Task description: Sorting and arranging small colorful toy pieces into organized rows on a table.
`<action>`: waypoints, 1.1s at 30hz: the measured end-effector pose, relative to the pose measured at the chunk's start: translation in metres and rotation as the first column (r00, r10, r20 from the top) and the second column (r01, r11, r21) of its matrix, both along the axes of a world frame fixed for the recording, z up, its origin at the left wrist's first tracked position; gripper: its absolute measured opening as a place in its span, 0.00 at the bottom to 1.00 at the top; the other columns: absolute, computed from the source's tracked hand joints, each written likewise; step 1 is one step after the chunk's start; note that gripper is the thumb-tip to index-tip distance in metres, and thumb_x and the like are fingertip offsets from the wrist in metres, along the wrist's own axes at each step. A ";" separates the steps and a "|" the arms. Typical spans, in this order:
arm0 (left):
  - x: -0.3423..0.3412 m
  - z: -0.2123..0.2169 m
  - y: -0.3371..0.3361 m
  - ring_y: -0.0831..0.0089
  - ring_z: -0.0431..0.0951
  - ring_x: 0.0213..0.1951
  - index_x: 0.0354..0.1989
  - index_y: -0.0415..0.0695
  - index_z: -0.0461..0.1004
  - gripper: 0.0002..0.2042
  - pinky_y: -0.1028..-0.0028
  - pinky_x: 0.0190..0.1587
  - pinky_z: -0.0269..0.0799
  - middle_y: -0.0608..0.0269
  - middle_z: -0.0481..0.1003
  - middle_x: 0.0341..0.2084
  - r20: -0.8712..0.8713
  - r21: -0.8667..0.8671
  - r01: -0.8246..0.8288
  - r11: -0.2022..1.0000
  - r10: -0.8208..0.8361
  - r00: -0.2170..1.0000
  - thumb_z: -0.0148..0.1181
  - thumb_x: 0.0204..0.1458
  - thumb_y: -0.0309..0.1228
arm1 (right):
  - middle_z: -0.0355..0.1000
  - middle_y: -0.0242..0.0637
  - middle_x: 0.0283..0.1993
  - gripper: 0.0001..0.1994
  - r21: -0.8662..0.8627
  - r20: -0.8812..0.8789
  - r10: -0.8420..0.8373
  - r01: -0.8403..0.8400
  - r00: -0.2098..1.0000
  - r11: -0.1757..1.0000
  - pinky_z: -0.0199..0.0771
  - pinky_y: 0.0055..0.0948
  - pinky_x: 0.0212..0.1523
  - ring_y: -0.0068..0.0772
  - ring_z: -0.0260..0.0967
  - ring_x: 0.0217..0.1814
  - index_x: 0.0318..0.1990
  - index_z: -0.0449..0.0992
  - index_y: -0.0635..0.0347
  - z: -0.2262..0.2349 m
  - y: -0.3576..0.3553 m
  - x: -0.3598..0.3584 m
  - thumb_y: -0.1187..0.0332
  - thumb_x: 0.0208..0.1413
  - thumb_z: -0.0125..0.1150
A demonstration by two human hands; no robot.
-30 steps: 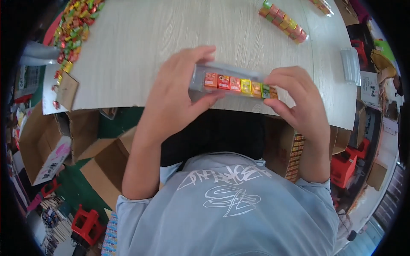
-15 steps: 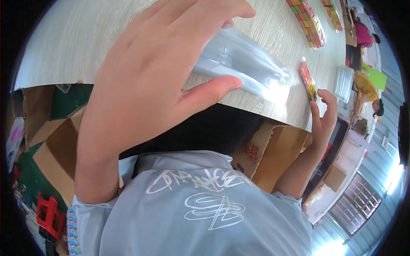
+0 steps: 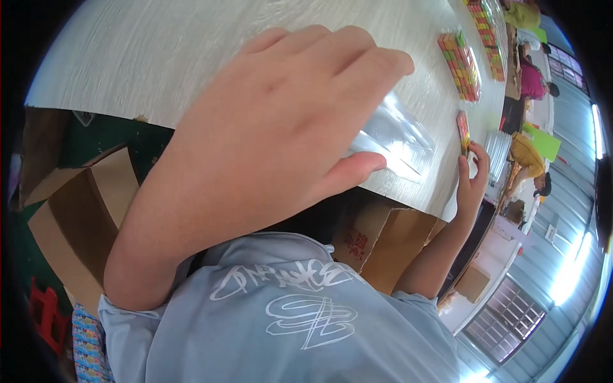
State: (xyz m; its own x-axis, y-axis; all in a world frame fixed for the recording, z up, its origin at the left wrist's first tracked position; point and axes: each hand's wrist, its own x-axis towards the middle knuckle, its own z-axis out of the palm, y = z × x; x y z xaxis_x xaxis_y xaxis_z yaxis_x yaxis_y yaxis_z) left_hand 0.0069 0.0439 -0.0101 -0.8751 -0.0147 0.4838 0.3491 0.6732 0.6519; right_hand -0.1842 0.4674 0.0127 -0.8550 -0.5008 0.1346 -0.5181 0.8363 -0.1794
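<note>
My left hand (image 3: 287, 127) reaches over the pale wood-grain table, its thumb stretched out apart from the bent fingers. Partly under it lies a clear plastic bag (image 3: 402, 143), showing in the gap between thumb and forefinger. The left fingertips are mostly hidden, and no firm grip on the bag shows. Farther right, my right hand (image 3: 474, 172) pinches the near end of a small, slim, red, yellow and green packet (image 3: 463, 131) between thumb and fingers. The packet points away from me on the tabletop.
Bundles of small colourful packets, one nearer (image 3: 460, 67) and one farther (image 3: 490, 38), lie at the table's far right. Open cardboard boxes (image 3: 399, 246) stand below the table edge. A red stool (image 3: 48, 316) is at lower left. Other people (image 3: 530, 159) sit beyond, on the right.
My left hand has shifted right and its fingers are more bent, covering more of the bag. My right hand has closed on the small packet's near end. The view has also shifted.
</note>
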 end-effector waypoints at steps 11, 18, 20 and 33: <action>0.001 0.000 -0.003 0.54 0.76 0.52 0.58 0.46 0.74 0.32 0.59 0.55 0.70 0.55 0.76 0.50 -0.038 0.006 -0.029 1.000 0.029 0.999 0.76 0.41 0.35 | 0.74 0.41 0.65 0.17 0.047 0.007 -0.069 0.069 0.998 0.997 0.63 0.45 0.71 0.43 0.68 0.70 0.60 0.75 0.60 0.003 -0.015 -0.026 0.66 0.67 0.62; -0.001 -0.016 0.003 0.68 0.76 0.44 0.54 0.45 0.75 0.29 0.67 0.48 0.70 0.63 0.73 0.42 0.020 -0.015 -0.006 1.000 0.006 1.000 0.74 0.39 0.36 | 0.70 0.40 0.68 0.17 0.095 -0.048 -0.013 0.018 0.999 0.995 0.59 0.44 0.72 0.43 0.64 0.73 0.61 0.74 0.59 0.029 -0.027 -0.039 0.68 0.67 0.61; -0.003 -0.022 0.006 0.71 0.75 0.42 0.51 0.45 0.77 0.25 0.71 0.45 0.69 0.64 0.73 0.41 -0.032 -0.041 -0.016 0.999 0.014 0.999 0.70 0.43 0.39 | 0.70 0.39 0.67 0.17 -0.024 -0.060 0.011 -0.013 0.998 1.000 0.59 0.42 0.71 0.41 0.64 0.72 0.60 0.74 0.56 0.041 -0.043 -0.047 0.69 0.65 0.62; -0.002 -0.021 0.000 0.69 0.75 0.45 0.52 0.44 0.78 0.25 0.70 0.48 0.70 0.63 0.74 0.42 -0.001 -0.081 0.018 0.997 -0.018 1.000 0.70 0.45 0.39 | 0.77 0.39 0.61 0.16 -0.031 0.240 0.160 -0.157 0.958 0.987 0.64 0.36 0.69 0.36 0.70 0.66 0.52 0.76 0.63 0.041 -0.158 -0.092 0.69 0.60 0.71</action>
